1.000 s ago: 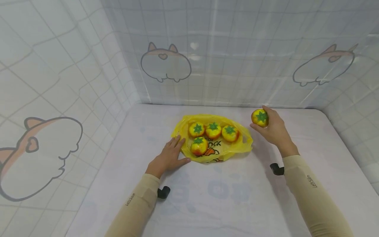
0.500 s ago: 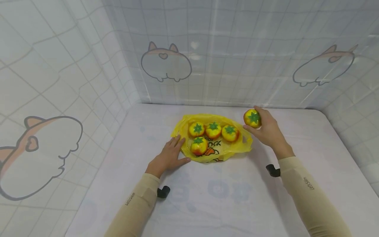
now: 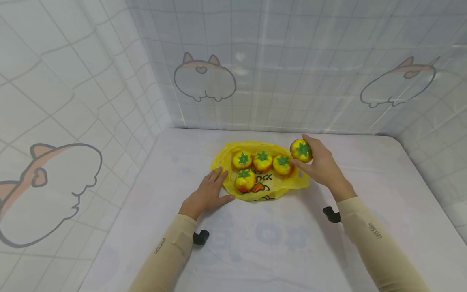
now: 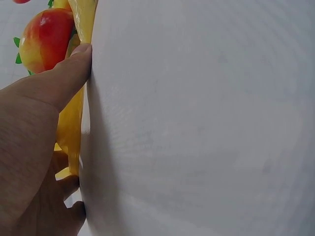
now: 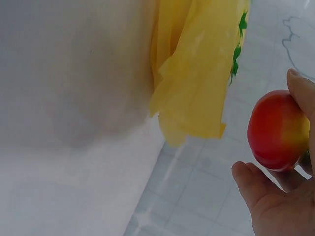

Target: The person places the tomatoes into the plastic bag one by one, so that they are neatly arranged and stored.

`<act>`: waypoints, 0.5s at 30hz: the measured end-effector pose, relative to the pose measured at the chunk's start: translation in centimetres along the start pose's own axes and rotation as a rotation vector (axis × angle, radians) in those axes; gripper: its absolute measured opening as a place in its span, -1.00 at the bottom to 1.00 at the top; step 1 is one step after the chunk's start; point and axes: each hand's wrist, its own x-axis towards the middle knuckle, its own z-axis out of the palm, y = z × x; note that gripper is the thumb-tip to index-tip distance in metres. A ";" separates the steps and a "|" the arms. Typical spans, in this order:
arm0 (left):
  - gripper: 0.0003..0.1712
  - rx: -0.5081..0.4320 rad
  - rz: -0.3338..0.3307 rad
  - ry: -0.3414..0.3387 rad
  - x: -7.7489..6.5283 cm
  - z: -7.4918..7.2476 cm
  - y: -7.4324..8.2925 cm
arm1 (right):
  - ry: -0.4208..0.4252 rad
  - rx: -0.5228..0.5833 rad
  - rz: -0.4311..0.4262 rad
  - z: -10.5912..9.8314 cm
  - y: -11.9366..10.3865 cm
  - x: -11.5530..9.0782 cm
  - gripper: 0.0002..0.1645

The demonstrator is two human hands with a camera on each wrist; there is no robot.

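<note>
My right hand point(image 3: 321, 164) holds a toy fruit point(image 3: 301, 150), yellow and red with a green star-shaped leaf top, between thumb and fingers. In the right wrist view that toy fruit point(image 5: 275, 129) is raised, apart from the bag. Below and left of it a yellow plastic bag point(image 3: 281, 184) lies spread on the table with its mouth wide. Several matching toy fruits point(image 3: 262, 161) sit inside, leaf tops up. My left hand point(image 3: 208, 192) rests at the bag's left edge, fingers spread; in the left wrist view its thumb point(image 4: 74, 69) touches the yellow plastic.
The table point(image 3: 255, 251) has a pale cloth. A tile-patterned curtain point(image 3: 292, 81) with cartoon animals rises behind the table's back edge and along both sides. A black wrist piece point(image 3: 332, 215) sticks out from each sleeve.
My right hand has moved left with the toy fruit, from beyond the bag's right end to over its right edge. My left hand and the fruits in the bag have stayed put.
</note>
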 end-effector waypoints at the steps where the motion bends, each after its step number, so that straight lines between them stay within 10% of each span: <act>1: 0.14 0.000 0.004 0.001 0.0 0.0 0.0 | 0.001 0.001 -0.006 0.1 -0.1 0.0 0.09; 15: 0.15 -0.018 0.023 0.013 0.1 0.1 -0.3 | -0.034 0.013 -0.041 1.0 -1.2 -0.2 0.08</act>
